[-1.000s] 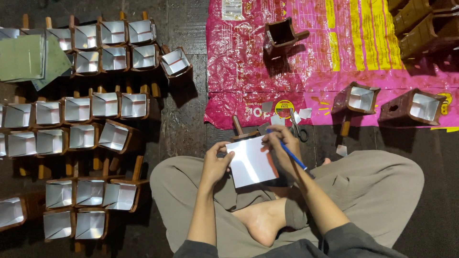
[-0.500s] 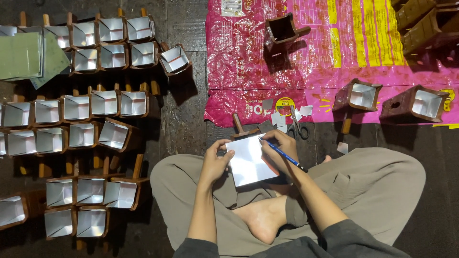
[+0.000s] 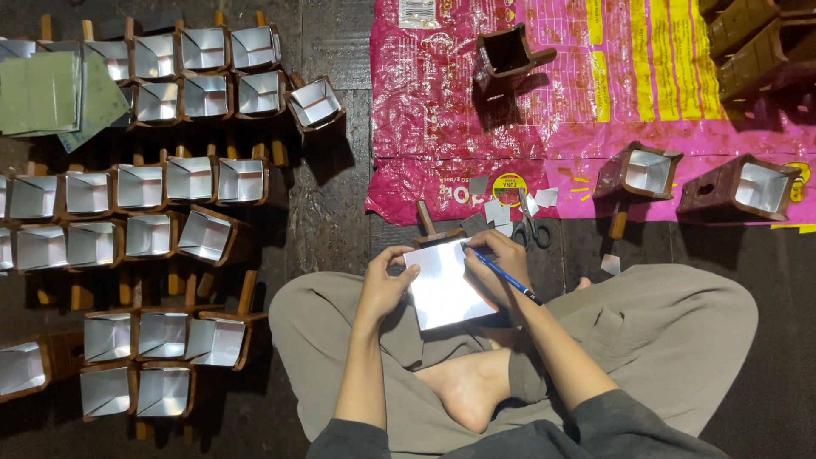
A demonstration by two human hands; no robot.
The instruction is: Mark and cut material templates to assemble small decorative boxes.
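Two hands work a shiny silver sheet (image 3: 444,285): left hand (image 3: 384,285) pinches its edge, right hand (image 3: 497,265) grips a blue pencil (image 3: 503,274); a loose pinch could skew the line.

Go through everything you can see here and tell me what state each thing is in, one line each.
Left hand: gripping the shiny sheet's left edge.
Right hand: holding a blue pencil, tip on the sheet.
Shiny sheet: flat, over the lap.
Lined boxes: open, in rows on the floor.
Scissors: lying closed, untouched.
Unlined box: open, on the pink sack.
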